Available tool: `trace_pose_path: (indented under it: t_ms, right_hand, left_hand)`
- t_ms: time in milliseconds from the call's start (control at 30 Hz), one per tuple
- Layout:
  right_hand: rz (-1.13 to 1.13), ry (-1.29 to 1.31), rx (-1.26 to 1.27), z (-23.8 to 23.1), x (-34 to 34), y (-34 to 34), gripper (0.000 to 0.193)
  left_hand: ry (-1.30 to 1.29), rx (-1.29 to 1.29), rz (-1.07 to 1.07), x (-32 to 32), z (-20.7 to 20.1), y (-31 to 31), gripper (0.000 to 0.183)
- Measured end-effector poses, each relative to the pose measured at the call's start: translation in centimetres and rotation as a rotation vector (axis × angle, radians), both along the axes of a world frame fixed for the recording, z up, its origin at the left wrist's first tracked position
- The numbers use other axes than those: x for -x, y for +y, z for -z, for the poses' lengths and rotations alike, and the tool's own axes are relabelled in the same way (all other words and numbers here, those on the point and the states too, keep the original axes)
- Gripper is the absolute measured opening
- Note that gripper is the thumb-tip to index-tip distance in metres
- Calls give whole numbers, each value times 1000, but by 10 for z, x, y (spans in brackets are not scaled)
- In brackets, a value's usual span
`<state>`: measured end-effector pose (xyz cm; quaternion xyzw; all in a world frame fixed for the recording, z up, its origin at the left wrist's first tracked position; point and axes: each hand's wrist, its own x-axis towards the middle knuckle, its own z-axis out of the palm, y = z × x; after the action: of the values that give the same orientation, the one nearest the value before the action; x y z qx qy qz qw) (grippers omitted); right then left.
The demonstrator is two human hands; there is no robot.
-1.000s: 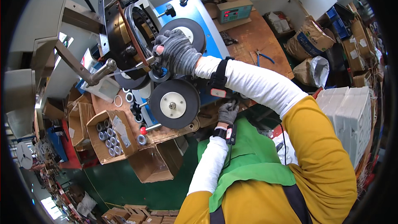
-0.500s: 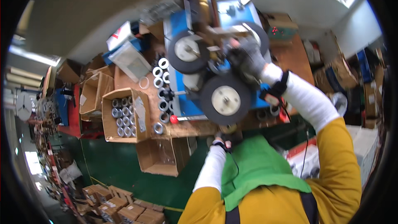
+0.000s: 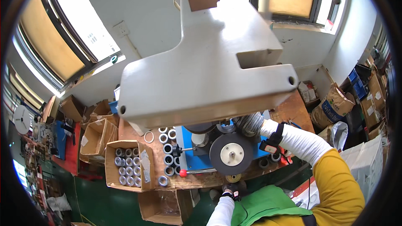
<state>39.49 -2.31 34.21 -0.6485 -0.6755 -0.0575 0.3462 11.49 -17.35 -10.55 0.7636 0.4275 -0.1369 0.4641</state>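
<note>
My right hand (image 3: 250, 124), in a grey glove, is at the machine with the blue base (image 3: 190, 161), just behind and right of its front black wheel (image 3: 217, 159). The white overhead cover (image 3: 201, 71) hides its fingertips, so its grip and anything in it do not show. Low at the bench's front edge, my left hand (image 3: 229, 191) is close to a small brass-coloured round part (image 3: 233, 178). Its fingers are too small and dark to make out. A second dark wheel (image 3: 199, 128) sits farther back, mostly under the cover. A red-knobbed lever (image 3: 183, 173) projects at the machine's front left.
Metal rings (image 3: 168, 160) stand left of the machine on the wooden bench (image 3: 157, 165). A cardboard box (image 3: 109, 165) holds several more rings. Below the bench edge is another open box (image 3: 161, 209). Further rings (image 3: 264, 163) are at the right, below my right forearm.
The view has tilted upward, so the white cover and windows now show and the bench appears lower. My right hand remains at the wheels, now partly behind the cover. My left hand stays low.
</note>
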Motion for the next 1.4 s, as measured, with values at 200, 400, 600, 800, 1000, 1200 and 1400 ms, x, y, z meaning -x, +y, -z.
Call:
trace_pose_path:
  t_ms: [200,400,600,800,1000,1200,1400]
  right_hand:
    - [99,-179,-34,-12,0,7,21]
    - [189,-138,10,-13,-11,-10,23]
    - [225,-166,13,-5,-8,-5,23]
    - [239,-114,-14,-7,-4,-7,25]
    - [230,-82,23,-10,4,-17,22]
    - [184,-100,-98,27,-20,7,36]
    - [188,-73,-59,-4,-10,13,23]
  left_hand:
    - [234,253,-433,87,-30,71,42]
    - [225,72,-521,212,-134,152,32]
    - [309,54,-344,315,-147,205,28]
    - [90,141,-445,296,-157,274,24]
    - [-117,276,-559,262,-171,308,21]
    - [-250,461,-762,265,-183,284,17]
    - [-293,671,-1143,363,-170,166,13]
